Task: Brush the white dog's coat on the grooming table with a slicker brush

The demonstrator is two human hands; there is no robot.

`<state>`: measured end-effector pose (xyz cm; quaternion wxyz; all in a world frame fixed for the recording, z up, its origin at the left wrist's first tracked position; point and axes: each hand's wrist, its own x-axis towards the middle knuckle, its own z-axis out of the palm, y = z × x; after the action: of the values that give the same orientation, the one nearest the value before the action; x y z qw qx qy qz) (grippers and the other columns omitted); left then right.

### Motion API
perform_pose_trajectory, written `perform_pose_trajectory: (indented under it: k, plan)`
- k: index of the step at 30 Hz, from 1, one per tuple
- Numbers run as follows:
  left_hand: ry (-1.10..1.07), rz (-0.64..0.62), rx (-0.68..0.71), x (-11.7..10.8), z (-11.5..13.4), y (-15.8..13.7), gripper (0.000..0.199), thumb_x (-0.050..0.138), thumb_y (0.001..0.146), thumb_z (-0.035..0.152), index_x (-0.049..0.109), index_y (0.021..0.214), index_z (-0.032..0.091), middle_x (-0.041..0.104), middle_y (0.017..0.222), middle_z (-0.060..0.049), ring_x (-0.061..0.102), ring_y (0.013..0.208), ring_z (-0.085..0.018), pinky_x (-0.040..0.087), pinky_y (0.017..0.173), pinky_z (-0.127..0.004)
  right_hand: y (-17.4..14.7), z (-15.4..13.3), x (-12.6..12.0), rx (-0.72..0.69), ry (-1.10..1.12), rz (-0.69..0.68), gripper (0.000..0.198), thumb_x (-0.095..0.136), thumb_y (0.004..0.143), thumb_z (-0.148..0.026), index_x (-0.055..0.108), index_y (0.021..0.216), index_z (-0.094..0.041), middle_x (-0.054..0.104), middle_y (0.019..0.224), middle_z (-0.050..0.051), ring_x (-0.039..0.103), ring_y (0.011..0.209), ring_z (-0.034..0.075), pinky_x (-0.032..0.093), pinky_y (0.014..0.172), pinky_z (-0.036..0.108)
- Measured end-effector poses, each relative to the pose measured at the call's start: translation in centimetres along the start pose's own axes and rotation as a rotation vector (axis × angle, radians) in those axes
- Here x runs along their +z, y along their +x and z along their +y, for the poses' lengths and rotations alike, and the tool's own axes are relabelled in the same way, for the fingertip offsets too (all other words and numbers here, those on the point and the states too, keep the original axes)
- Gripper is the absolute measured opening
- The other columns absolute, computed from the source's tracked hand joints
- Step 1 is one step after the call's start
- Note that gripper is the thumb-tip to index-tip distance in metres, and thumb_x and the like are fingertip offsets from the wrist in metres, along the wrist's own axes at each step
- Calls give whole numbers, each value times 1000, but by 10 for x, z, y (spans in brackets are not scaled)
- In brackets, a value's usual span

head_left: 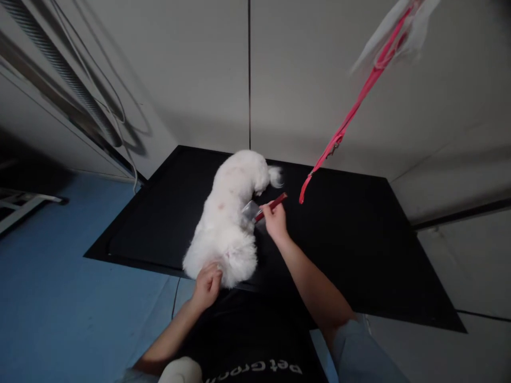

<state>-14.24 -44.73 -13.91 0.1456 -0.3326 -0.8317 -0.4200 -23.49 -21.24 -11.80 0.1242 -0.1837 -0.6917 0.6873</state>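
A white fluffy dog (223,213) is on a black grooming table (339,239), its head end towards me and its tail end at the back. My left hand (207,284) is closed at the fur of its head, with a bit of white between the fingertips. A slicker brush (251,210) with a red handle is gripped in my right hand (275,219). The brush's grey head touches or lies very close to the dog's right-hand flank in the view. Its legs are mostly hidden.
A pink leash (355,111) hangs over the table's right half. At upper left, a ribbed grey hose (67,69) and cables run beside the wall (191,69). A white metal frame (27,210) stands on the blue floor (80,314). My black apron (247,340) meets the table's near edge.
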Motion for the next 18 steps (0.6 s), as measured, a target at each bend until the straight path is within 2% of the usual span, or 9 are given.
perform_pose_trajectory:
  k: [3, 4, 7, 8, 11, 12, 16, 17, 18]
  plan:
    - [64, -32, 52, 5, 3, 0, 36, 39, 91, 11, 41, 56, 19, 46, 54, 1, 46, 57, -13, 40, 60, -25, 4, 1, 11, 105, 107, -312, 25, 73, 67, -32, 55, 77, -19, 66, 69, 1, 64, 65, 18, 52, 63, 29]
    - [79, -36, 73, 6, 3, 0, 34, 39, 90, 11, 43, 57, 19, 47, 56, 1, 47, 58, -13, 42, 61, -25, 8, 1, 14, 126, 123, -343, 26, 73, 67, -34, 54, 76, -19, 67, 69, 1, 64, 65, 18, 52, 64, 29]
    - [95, -21, 121, 11, 4, -1, 31, 39, 89, 7, 46, 61, 19, 47, 57, 1, 47, 59, -13, 45, 66, -27, 22, 0, 22, 84, 152, -223, 25, 65, 77, -40, 50, 80, -20, 67, 73, 1, 65, 70, 16, 53, 68, 29]
    - [96, -15, 132, 13, 4, 0, 30, 39, 89, 6, 46, 62, 18, 48, 57, 1, 48, 60, -13, 45, 67, -27, 26, 0, 24, 65, 154, -233, 25, 64, 78, -41, 49, 81, -21, 67, 74, 0, 65, 70, 16, 53, 68, 29]
    - [110, 2, 145, 19, 5, 1, 28, 40, 88, 4, 46, 64, 18, 50, 59, 0, 49, 61, -13, 45, 64, -26, 31, -2, 29, 63, 88, -453, 26, 72, 72, -36, 52, 80, -20, 67, 71, 1, 64, 66, 17, 53, 63, 29]
    - [117, 6, 144, 20, 6, 1, 28, 41, 88, 5, 46, 64, 18, 50, 60, 0, 49, 61, -14, 44, 63, -26, 32, -3, 30, 68, 59, -475, 25, 72, 71, -34, 53, 79, -20, 66, 70, 1, 64, 65, 18, 53, 62, 29]
    - [151, 23, 142, 24, 7, 2, 27, 41, 88, 5, 45, 65, 19, 48, 59, 0, 48, 60, -14, 45, 63, -27, 37, -7, 34, -46, 83, -171, 17, 62, 79, -34, 52, 83, -20, 65, 76, 1, 64, 72, 17, 53, 70, 30]
    - [157, 24, 149, 25, 7, 3, 27, 41, 88, 4, 45, 66, 19, 48, 59, 1, 47, 59, -14, 47, 67, -28, 37, -7, 35, -87, 77, -194, 18, 63, 79, -33, 52, 84, -20, 65, 76, 0, 64, 72, 16, 53, 69, 30]
    - [160, 24, 155, 25, 7, 3, 25, 42, 88, 4, 46, 67, 19, 48, 59, 1, 47, 60, -14, 48, 70, -30, 36, -5, 37, -113, 51, -279, 19, 65, 77, -33, 53, 84, -20, 64, 74, 0, 63, 70, 16, 53, 67, 29]
